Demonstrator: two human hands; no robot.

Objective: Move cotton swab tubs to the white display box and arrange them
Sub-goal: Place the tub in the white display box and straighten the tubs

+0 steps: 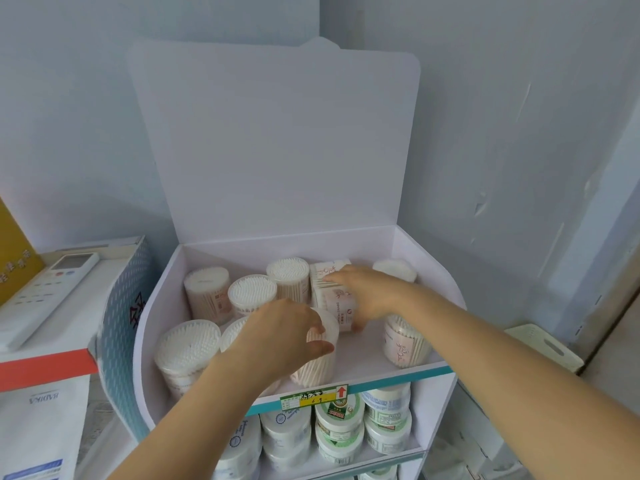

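While left grip (277,336) holds front tub (320,362), right grip (367,292) clasps rear tub (334,306)

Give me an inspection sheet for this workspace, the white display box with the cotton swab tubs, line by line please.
Surface: floor of the white display box, with a bare strip at front right.
Job's things: about nine cotton swab tubs in the box, most upright; the labelled tub in the back row looks tilted.
Clutter: price tag on the front edge; cream jars on the shelf below.
Grips: left hand holds the front-centre tub; right hand holds the labelled tub, fingers across its top.
Cables: nothing seen.
Surroundings: pale wall; remote control on a carton at left.
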